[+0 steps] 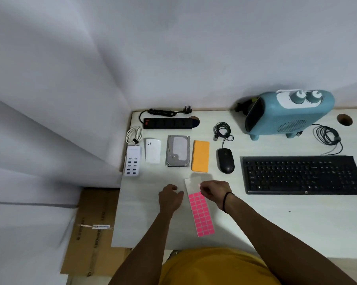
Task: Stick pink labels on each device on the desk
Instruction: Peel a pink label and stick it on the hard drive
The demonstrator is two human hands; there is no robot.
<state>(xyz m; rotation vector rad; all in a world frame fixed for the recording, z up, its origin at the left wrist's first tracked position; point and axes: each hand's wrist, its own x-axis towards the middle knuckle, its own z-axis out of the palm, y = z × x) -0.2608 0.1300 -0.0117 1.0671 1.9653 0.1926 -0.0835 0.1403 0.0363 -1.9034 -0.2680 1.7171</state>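
Note:
A long label sheet lies on the white desk; its lower part carries several pink labels and its upper part is bare backing. My left hand sits at the sheet's left edge with curled fingers, and the thumb holds that edge. My right hand is over the sheet's upper right and pinches a small pink label at its fingertips. Behind the sheet stand a white USB charger, a white box, a hard drive, an orange power bank and a black mouse.
A black keyboard lies at the right. At the back stand a blue heater and a black power strip. Coiled cables lie by the heater. A cardboard box stands on the floor to the left of the desk.

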